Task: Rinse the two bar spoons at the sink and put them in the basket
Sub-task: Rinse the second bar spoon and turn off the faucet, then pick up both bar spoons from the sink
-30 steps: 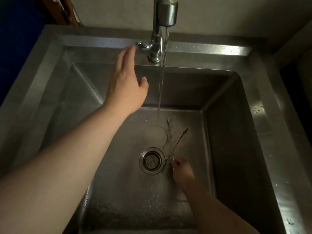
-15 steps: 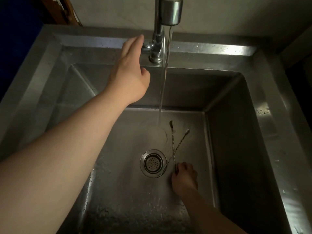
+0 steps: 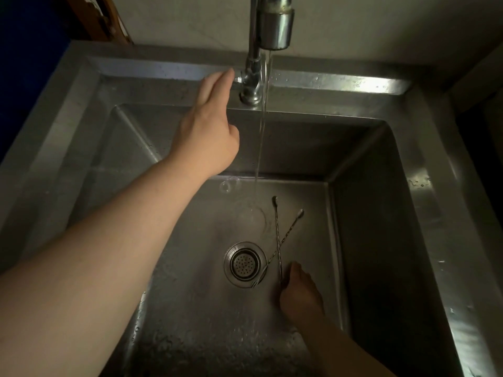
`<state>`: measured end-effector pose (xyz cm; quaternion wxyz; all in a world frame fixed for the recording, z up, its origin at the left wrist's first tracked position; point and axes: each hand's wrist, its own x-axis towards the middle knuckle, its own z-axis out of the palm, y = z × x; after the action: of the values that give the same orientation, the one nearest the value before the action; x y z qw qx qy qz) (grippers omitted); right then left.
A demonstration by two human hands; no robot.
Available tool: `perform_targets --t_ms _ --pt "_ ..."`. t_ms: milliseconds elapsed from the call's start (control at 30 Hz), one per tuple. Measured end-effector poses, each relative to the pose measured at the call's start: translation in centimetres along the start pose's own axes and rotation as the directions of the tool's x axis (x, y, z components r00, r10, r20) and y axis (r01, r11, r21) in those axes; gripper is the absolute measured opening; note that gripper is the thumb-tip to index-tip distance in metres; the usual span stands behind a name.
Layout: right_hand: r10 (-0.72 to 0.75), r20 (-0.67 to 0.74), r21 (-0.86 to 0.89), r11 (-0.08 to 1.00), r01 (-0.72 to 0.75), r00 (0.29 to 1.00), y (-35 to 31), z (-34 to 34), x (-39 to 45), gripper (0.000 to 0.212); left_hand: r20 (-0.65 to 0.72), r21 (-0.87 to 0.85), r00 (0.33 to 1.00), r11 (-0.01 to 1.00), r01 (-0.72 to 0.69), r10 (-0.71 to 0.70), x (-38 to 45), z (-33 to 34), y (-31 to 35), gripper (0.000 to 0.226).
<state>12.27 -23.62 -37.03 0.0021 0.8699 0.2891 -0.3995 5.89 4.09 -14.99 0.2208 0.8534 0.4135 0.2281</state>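
Reaching further than half a second ago, left hand (image 3: 206, 131) with fingers loosely extended, fingertips now at the tap lever (image 3: 237, 79) beside the faucet (image 3: 253, 77), gripping nothing clearly; thin water stream (image 3: 261, 131) falling just right of that hand, landing a little beyond the spoon tips. Counted: two bar spoons (image 3: 278, 235) crossed in an X just ahead of the right hand (image 3: 299, 292), one drain strainer (image 3: 244, 263) to its left, one sink (image 3: 381, 85). Right hand curled low on the sink floor, pinching the near ends of the spoons, fingertips hidden under the knuckles; dim light, spoon bowls hard to make out.
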Motion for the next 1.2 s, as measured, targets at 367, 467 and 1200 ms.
perform_targets --t_ms 367,467,1200 --pt "-0.011 0.019 -0.014 1.0 0.012 1.0 -0.3 -0.2 0.0 0.068 0.072 0.081 0.997 0.996 -0.031 0.025 -1.6 0.7 -0.8 0.08" --pt "0.008 0.042 -0.006 1.0 -0.007 0.999 -0.3 -0.5 0.0 0.068 0.066 0.079 0.997 0.996 -0.036 0.03 -1.4 0.7 -0.8 0.081" --pt "-0.01 -0.228 0.151 0.988 0.046 0.974 -1.8 -1.7 2.1 0.021 0.442 0.028 0.798 0.896 0.443 -0.409 -21.1 19.5 -3.5 0.016"
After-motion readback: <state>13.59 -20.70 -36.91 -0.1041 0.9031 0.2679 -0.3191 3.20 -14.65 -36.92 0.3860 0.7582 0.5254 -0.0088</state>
